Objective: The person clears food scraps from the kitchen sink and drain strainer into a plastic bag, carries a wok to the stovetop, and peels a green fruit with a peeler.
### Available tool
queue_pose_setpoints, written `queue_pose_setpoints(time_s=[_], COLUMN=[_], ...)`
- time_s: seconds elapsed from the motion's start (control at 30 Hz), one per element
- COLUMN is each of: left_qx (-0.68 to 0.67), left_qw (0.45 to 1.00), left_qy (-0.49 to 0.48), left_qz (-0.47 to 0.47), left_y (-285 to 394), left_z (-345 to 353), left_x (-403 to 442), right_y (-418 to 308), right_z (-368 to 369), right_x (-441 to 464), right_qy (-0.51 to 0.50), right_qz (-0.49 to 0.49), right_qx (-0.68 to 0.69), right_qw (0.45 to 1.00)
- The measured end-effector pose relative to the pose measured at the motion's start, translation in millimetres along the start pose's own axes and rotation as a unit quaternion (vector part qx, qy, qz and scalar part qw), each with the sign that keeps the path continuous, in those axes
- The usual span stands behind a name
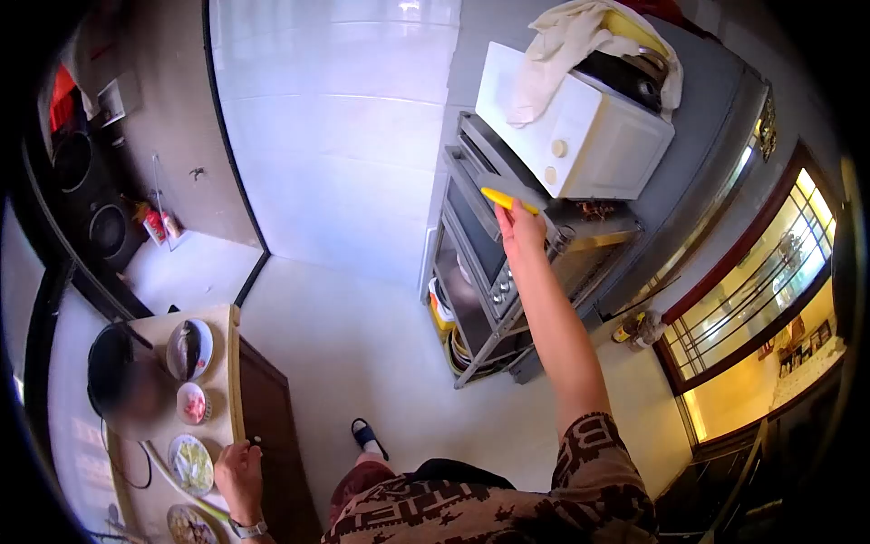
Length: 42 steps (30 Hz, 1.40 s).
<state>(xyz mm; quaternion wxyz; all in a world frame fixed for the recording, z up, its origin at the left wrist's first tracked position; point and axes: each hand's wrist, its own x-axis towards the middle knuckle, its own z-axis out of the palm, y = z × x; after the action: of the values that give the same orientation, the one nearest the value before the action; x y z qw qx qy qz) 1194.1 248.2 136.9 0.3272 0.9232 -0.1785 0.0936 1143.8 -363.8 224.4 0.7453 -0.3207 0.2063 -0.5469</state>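
My right hand reaches forward at the end of a stretched arm, in front of the oven and microwave. Its fingers are closed on a slim yellow-handled tool. A pale grey, blade-like shape shows beside the yellow part, but its kind is unclear. Down at the left, my left hand is by the counter's edge with its fingers curled; what they hold, if anything, is hidden. Close to it stands a plate of pale green cut vegetables. Farther along are a small bowl of pinkish pieces and a fish on a white plate.
A white microwave with a cloth on top stands above a metal oven on a rack. The counter also carries a dark pan and another plate of food. Bottles stand on the floor at right.
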Motion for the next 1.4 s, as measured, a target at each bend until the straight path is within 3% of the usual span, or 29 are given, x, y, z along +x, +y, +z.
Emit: queue_pose_setpoints(time_s=[0.03, 0.07, 0.23, 0.3, 0.37, 0.47, 0.63, 0.7, 0.8, 0.83, 0.9, 0.97, 1.03, 1.07, 1.17, 1.4], left_qx=[0.004, -0.045, 0.016, 0.019, 0.005, 0.011, -0.028, 0.011, 0.028, 0.039, 0.040, 0.094, 0.049, 0.057, 0.055, 0.057], left_qw=[1.000, 0.997, 0.999, 0.998, 0.994, 0.992, 0.994, 0.988, 0.990, 0.993, 0.994, 0.982, 0.985, 0.980, 0.970, 0.950], left_qy=[-0.017, -0.034, -0.038, -0.059, -0.105, -0.093, -0.108, -0.150, -0.133, -0.114, -0.098, -0.151, -0.129, -0.147, -0.160, -0.026], left_qz=[0.014, -0.059, 0.009, 0.028, -0.002, 0.084, 0.020, 0.035, 0.045, 0.004, 0.013, -0.059, -0.100, -0.125, -0.173, -0.305], left_y=[-7.7, -21.4, -32.5, -25.2, -51.9, -38.2, -21.9, -4.9, 7.8, 12.6, 19.8, 28.9, 45.1, 55.0, 76.6, 109.8], left_z=[12.1, 27.0, 50.9, 52.2, 74.8, 82.8, 99.4, 97.1, 101.2, 103.1, 107.0, 113.1, 118.2, 119.0, 125.3, 96.2], left_x=[14.5, 24.7, 103.3, 138.5, 167.4, 209.6, 230.3, 233.0, 219.4, 211.7, 192.8, 174.5, 153.6, 142.4, 102.1, -26.9], right_y=[11.8, 22.2, 52.6, 55.6, 62.5, 71.0, 69.5, 79.4, 81.3, 86.6, 93.9, 120.7, 152.1, 165.3, 220.7, 298.4], right_z=[10.6, 21.2, 51.5, 66.7, 70.9, 63.1, 55.6, 50.7, 44.1, 42.6, 75.8, 80.4, 89.4, 107.2, 105.0, 120.6], right_x=[20.0, 41.2, 123.3, 142.0, 162.8, 179.7, 184.3, 190.4, 194.8, 196.8, 164.6, 171.0, 171.0, 148.5, 139.4, 2.9], right_qy=[0.059, 0.123, 0.250, 0.384, 0.395, 0.305, 0.296, 0.205, 0.170, 0.135, 0.083, 0.015, -0.048, -0.070, -0.201, -0.380], right_qz=[-0.027, -0.049, -0.122, -0.111, -0.125, -0.094, -0.041, -0.106, -0.079, -0.079, -0.038, -0.035, -0.023, -0.029, 0.096, 0.280], right_qx=[0.007, 0.013, -0.003, 0.010, 0.034, 0.069, 0.085, 0.039, -0.026, -0.050, -0.065, -0.103, -0.132, -0.139, -0.216, -0.276], right_qw=[0.998, 0.991, 0.961, 0.917, 0.909, 0.945, 0.951, 0.972, 0.982, 0.986, 0.994, 0.994, 0.990, 0.987, 0.951, 0.837])
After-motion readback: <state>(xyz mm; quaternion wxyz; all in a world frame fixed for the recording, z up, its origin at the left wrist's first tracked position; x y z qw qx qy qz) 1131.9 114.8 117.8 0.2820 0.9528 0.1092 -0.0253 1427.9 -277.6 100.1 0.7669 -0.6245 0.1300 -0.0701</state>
